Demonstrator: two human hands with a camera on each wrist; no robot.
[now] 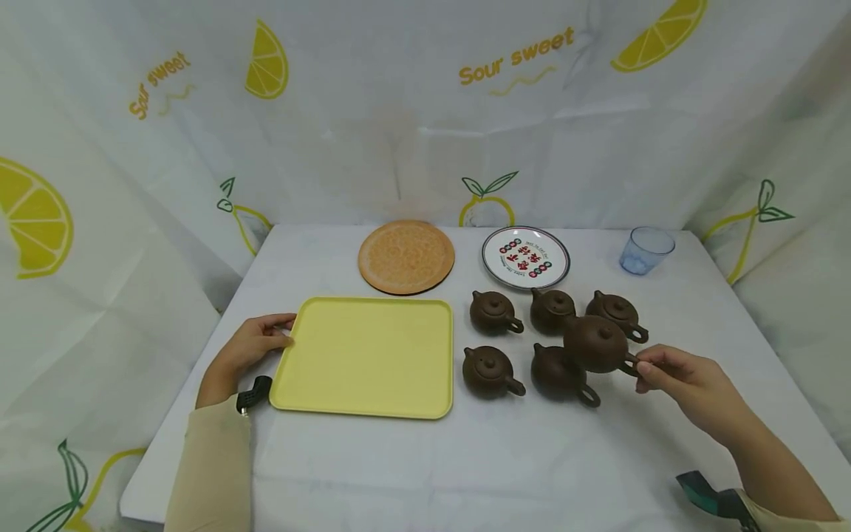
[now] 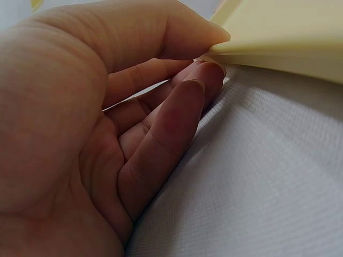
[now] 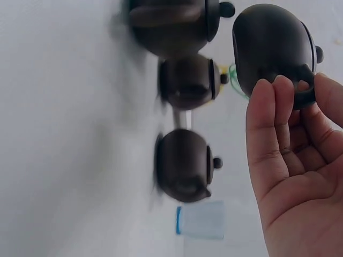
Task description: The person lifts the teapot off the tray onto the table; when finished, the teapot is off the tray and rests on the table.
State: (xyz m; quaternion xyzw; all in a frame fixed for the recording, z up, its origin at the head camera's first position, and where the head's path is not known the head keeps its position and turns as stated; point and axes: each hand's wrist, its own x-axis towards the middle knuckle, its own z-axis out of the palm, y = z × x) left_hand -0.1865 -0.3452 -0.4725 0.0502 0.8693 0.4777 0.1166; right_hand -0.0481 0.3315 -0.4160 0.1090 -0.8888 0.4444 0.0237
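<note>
A dark brown teapot (image 1: 595,344) is lifted over the table, its handle pinched between the thumb and fingers of my right hand (image 1: 688,384). In the right wrist view the raised teapot (image 3: 273,48) hangs clear of the others behind it. Below it in the head view, a teapot (image 1: 555,375) stands partly covered. My left hand (image 1: 253,343) pinches the left edge of a yellow tray (image 1: 372,358) lying flat. Up close in the left wrist view, the thumb lies on the rim of the tray (image 2: 278,56) and fingertips sit just under it.
More brown teapots, such as one at front left (image 1: 488,372) and one at back right (image 1: 614,312), stand right of the tray. Behind are a round tan board (image 1: 405,257), a white printed plate (image 1: 525,257) and a blue glass (image 1: 646,250). A printed curtain (image 1: 385,111) hangs behind the table.
</note>
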